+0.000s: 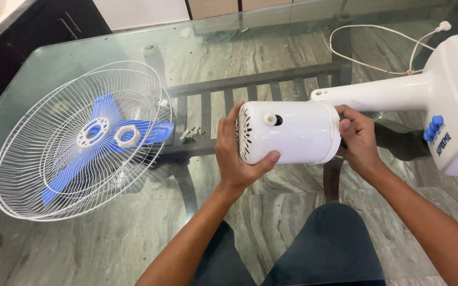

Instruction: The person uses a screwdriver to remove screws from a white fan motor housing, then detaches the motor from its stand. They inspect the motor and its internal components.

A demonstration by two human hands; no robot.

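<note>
Head view, steeply down, close

I see the fan motor housing (292,132) lying near the table's (271,47) front edge, my left hand (237,153) at its left end, my right hand (357,139) at its right. The grille (80,140) lies toward the left edge, screws (192,133) between them, the cord (377,47) toward the far right corner.

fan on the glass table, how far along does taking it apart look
Done, it seems: the wire grilles, blue blade and white plastic nut lie off to the side, with small screws loose on the glass table. In hand: the left hand grips the vented end of the white motor housing; the right hand holds its rear end. Left: housing remains joined to the stand.
</note>
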